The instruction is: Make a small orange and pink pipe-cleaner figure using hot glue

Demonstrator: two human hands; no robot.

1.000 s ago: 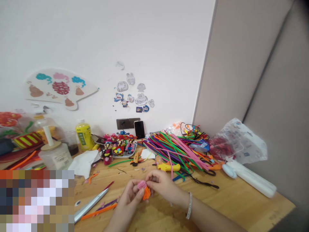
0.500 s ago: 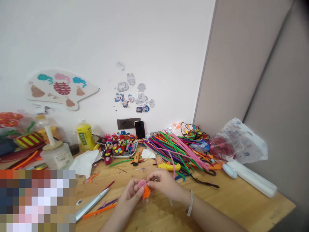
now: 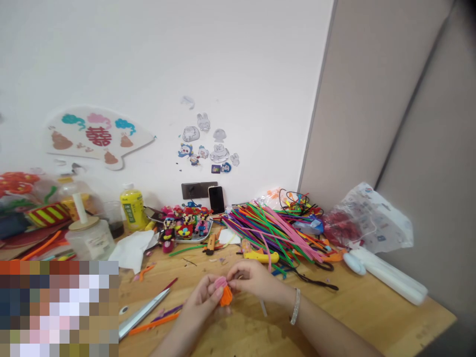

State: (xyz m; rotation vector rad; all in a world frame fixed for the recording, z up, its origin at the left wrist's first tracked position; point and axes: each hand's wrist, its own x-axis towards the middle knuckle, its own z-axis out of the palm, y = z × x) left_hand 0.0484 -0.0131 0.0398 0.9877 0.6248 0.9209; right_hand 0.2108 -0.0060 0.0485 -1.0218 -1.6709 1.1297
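Both my hands are low over the wooden table, near the middle of the view. My left hand (image 3: 199,303) and my right hand (image 3: 251,279) pinch a small pink and orange pipe-cleaner piece (image 3: 224,292) between their fingers. Part of that piece is hidden by my fingertips. A thin white stem (image 3: 264,308) shows below my right hand, and I cannot tell whether it joins the piece. A silver bangle (image 3: 295,306) circles my right wrist.
A big pile of multicoloured pipe cleaners (image 3: 271,233) lies behind my hands, with a yellow-handled tool (image 3: 262,257) at its front. A long steel blade (image 3: 143,313) and an orange pipe cleaner (image 3: 152,324) lie to the left. Small figures stand on a plate (image 3: 186,238).
My right wrist has risen a little and my hands sit slightly closer together on the piece. The whole view has shifted slightly.
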